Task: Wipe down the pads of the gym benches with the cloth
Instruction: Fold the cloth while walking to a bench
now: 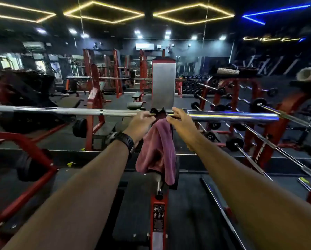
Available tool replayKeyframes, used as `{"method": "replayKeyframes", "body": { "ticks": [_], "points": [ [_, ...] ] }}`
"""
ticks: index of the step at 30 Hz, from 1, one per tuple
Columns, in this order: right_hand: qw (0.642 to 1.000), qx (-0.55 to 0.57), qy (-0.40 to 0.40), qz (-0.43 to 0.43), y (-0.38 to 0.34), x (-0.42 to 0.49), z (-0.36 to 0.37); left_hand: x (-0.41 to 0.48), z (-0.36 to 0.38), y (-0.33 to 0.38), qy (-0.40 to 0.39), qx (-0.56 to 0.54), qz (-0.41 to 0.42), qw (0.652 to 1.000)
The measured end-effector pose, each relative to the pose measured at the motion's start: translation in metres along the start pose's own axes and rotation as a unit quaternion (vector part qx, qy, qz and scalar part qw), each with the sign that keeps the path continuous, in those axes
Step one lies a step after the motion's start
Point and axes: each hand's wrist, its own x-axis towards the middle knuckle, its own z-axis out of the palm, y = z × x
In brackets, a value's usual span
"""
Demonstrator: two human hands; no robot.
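1. The left hand (140,123) reached forward, its grip closed around the bar (232,116) just left of the cloth (157,150).
2. The right hand (179,120) rested on the bar just right of the cloth, fingers curled over it (whether they pinched the cloth too could not be told).
3. The maroon cloth hung draped over the bar between both hands, its lower end falling near the bench (142,195) below.
4. A black watch (124,139) sat on the left wrist.
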Motion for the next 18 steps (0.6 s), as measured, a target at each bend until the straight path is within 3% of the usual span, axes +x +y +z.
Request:
{"method": "replayKeyframes", "body": {
  "ticks": [7,12,14,18],
  "points": [
    [0.991,-0.117,-0.008,-0.060,0.039,0.101,0.018,0.104,0.029,-0.041,0.022,0.058,0.026,0.998],
    [0.966,-0.222,0.012,-0.133,0.056,0.135,0.030,0.131,0.031,-0.049,0.089,0.160,0.071,0.981],
    [0.957,-0.237,0.006,-0.168,0.050,0.139,0.036,0.132,0.029,-0.045,0.117,0.150,0.071,0.979],
    [0.965,-0.161,-0.074,-0.195,0.029,0.143,0.054,0.109,0.012,-0.025,0.222,0.042,0.059,0.972]
  ]
}}
